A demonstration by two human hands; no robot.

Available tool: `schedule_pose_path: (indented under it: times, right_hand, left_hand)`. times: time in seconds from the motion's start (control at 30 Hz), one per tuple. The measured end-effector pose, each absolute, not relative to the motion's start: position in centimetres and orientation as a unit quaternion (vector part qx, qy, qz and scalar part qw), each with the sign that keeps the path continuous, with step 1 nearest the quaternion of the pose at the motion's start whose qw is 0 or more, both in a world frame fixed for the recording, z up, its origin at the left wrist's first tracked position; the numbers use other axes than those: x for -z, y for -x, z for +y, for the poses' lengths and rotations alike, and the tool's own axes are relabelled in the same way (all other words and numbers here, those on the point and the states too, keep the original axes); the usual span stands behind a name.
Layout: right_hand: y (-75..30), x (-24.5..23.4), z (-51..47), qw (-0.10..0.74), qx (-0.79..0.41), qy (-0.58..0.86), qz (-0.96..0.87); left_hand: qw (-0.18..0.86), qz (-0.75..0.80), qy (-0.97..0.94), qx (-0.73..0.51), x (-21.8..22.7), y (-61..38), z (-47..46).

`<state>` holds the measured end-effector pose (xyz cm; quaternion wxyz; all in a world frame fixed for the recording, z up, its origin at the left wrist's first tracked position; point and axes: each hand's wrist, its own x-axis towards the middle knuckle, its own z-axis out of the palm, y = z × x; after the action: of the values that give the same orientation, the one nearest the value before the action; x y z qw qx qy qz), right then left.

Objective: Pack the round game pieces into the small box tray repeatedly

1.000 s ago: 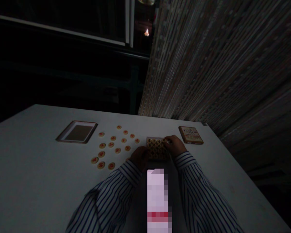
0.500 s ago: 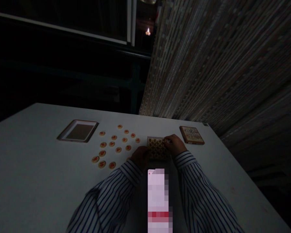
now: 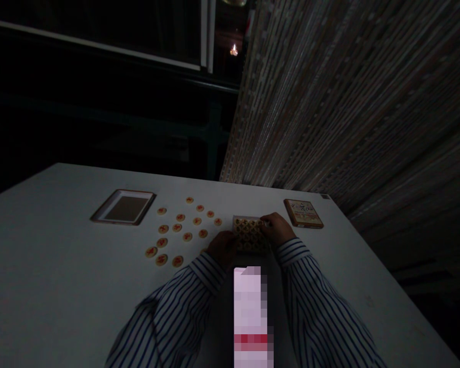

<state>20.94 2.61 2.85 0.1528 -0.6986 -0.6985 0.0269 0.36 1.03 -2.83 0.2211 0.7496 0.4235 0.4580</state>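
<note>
A small clear-looking tray of Chinese chess pieces [image 3: 250, 236] is between my two hands, its round pieces with dark characters set in rows. My left hand [image 3: 223, 248] is closed at its left side, the fingers in deep shadow. At the tray's upper right corner, my right hand [image 3: 278, 228] grips the edge with thumb and fingers. Loose Chinese chess pieces [image 3: 187, 236] with red characters lie scattered face up to the left of my left hand. One of them is partly hidden behind that hand.
On the white table [image 3: 80, 286], an open shallow box half [image 3: 95, 220] lies at the back left. A printed box lid [image 3: 303, 213] rests at the back right. A lit phone [image 3: 249, 306] is between my forearms. Beyond the table's far edge hangs a string curtain [image 3: 310, 92].
The pieces in the tray look a little lighter and more distinct now. Both hands have stayed almost in place, and the loose pieces have not moved.
</note>
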Motion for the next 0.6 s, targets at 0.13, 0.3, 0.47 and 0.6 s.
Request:
schedule_pose_path:
  times: [0.13,0.3,0.47,0.6]
  right_hand:
    - [-20.99,-2.77,2.58,0.143,-0.035,0.702,-0.697]
    - [-21.08,-2.80,2.44,0.148,-0.032,0.707,-0.691]
    - [-20.87,-3.28,2.29,0.125,-0.025,0.712,-0.691]
    - [-20.49,-3.72,2.20,0.091,-0.018,0.714,-0.694]
  left_hand:
    - [0.198,0.422,-0.753,-0.464,2.85,-0.34,1.03]
    - [0.195,0.422,-0.756,-0.460,2.99,-0.32,1.08]
    - [0.186,0.422,-0.763,-0.453,3.01,-0.25,1.08]
    - [0.179,0.426,-0.760,-0.457,3.03,-0.27,1.08]
